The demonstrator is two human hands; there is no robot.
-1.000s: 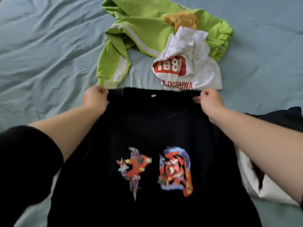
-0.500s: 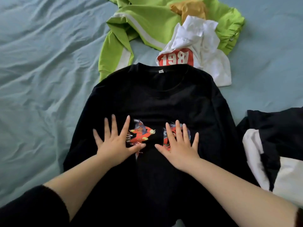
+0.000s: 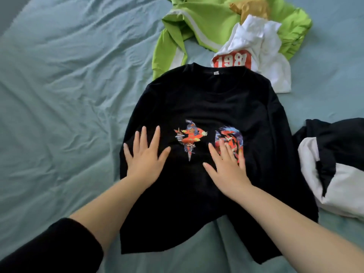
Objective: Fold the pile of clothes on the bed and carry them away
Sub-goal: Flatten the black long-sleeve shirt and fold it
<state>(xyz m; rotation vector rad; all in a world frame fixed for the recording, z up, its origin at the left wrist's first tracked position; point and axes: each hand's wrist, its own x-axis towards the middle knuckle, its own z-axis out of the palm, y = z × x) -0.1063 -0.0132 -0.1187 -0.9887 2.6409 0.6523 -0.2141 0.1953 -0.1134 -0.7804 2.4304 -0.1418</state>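
- Black long-sleeved knit top with a red-and-blue chest print (image 3: 206,99): lying front up on the wrinkled blue-green bed sheet (image 3: 59,95), collar at the far end, hem at the near end.
- Noting the long axis running straight away from the body, collar to hem, roughly midway between the two forearms.
- Finding the left hand (image 3: 146,154) resting flat on the cloth, fingers straight and spread, gripping nothing, just inside the top's left edge and beside the left print.
- Finding the right hand (image 3: 226,168) likewise flat and spread, holding nothing, covering part of the right print, well inside the right edge.
- Judging the step in hand as smoothing ahead of a first fold. Expecting side folds turning about lines parallel to the long axis, each hand serving its own side, the left being nearer its edge.
- Failing to separate sleeves from body in the black cloth.
- Recording unfolded items: lime-green jacket with a white stripe (image 3: 206,20) and crumpled white T-shirt with a red patch (image 3: 262,46) beyond the collar, the T-shirt touching it; black-and-white garment (image 3: 334,174) just to the right.
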